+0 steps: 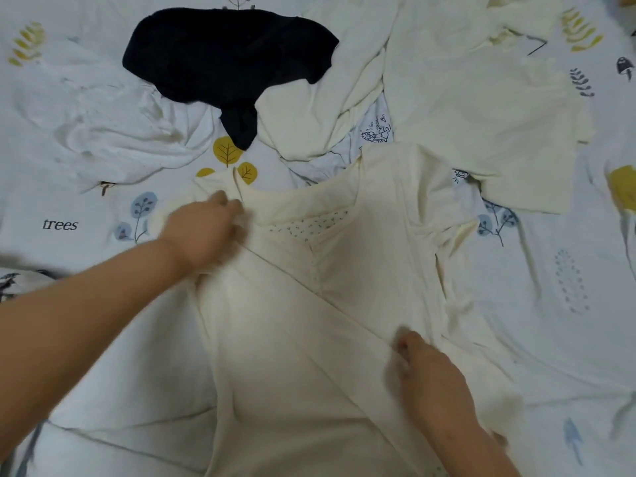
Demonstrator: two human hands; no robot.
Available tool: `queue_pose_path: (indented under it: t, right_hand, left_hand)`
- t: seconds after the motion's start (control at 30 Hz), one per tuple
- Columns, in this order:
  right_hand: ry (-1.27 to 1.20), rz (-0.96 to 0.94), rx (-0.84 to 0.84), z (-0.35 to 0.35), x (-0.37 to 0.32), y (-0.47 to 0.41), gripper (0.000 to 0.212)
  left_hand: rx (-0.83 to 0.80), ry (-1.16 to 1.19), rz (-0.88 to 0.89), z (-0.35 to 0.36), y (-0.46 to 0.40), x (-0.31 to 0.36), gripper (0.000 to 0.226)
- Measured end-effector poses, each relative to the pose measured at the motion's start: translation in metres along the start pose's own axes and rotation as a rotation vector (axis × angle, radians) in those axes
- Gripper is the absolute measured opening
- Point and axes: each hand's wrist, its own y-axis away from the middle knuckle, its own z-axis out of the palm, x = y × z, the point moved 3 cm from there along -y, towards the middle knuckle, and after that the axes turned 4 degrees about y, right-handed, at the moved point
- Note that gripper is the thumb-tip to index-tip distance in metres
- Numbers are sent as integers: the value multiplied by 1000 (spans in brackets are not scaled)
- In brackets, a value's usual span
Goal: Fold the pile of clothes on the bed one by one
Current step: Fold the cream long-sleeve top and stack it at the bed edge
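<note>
On the bed (568, 356), right in front of the person, lies a soft cream cloth top with a dotted lining at the neck (309, 304). Its neck points away from the person and its long side runs from far to near. The left hand (203, 232) grips the cloth near the left shoulder. The right hand (430, 376) is down on the slanted folded edge lower on the right, with its fingers bent, but I cannot tell if it pinches the cloth or only presses it. The hands are well apart. I think one side is being folded over. To do it well, pull the fold straight and smooth out the bumps. Farther away lie a black crumpled cloth (223, 53), a white crumpled cloth (113, 132) and more cream clothes (481, 108) waiting.
</note>
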Motion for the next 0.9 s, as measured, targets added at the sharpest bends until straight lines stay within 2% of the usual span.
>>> queue_pose_path:
  t: [0.07,0.17,0.23,0.27,0.3,0.37,0.4,0.5,0.53,0.6,0.67,0.73,0.83,0.9]
  right_hand:
    - [-28,-8,30,0,0,1,21]
    - [-14,-17,208,-3,-2,1,36]
    - [21,-70,435,-5,-4,0,44]
    - [54,-111,549,-4,-5,1,47]
    - [90,-160,582,-1,-7,1,50]
    - [197,-278,515,14,-9,1,51]
    - [247,-330,457,23,-9,0,51]
    - [330,-365,327,36,-5,-4,61]
    - [299,-377,336,33,-3,-6,57]
    - [183,-412,461,18,1,-9,37]
    - [60,-348,612,-2,16,-12,32]
    - [15,-141,632,-19,40,-15,42]
    - [64,276,336,-27,78,-20,34]
    - [55,340,165,-24,92,-23,35]
  left_hand:
    - [-5,79,156,14,18,36,37]
    - [-75,206,318,42,46,79,52]
    - [-85,250,280,58,57,96,59]
    - [-40,264,241,62,62,103,60]
    - [40,276,213,64,66,111,60]
    - [184,249,208,70,75,130,58]
    - [196,217,227,75,80,140,56]
    - [94,74,311,99,94,160,56]
    - [40,33,299,106,95,161,58]
    - [-38,21,239,113,93,164,65]
    - [-119,51,201,120,90,170,70]
    - [-142,72,153,123,90,177,66]
    - [-146,134,145,120,95,192,62]
    - [-162,186,113,116,96,201,61]
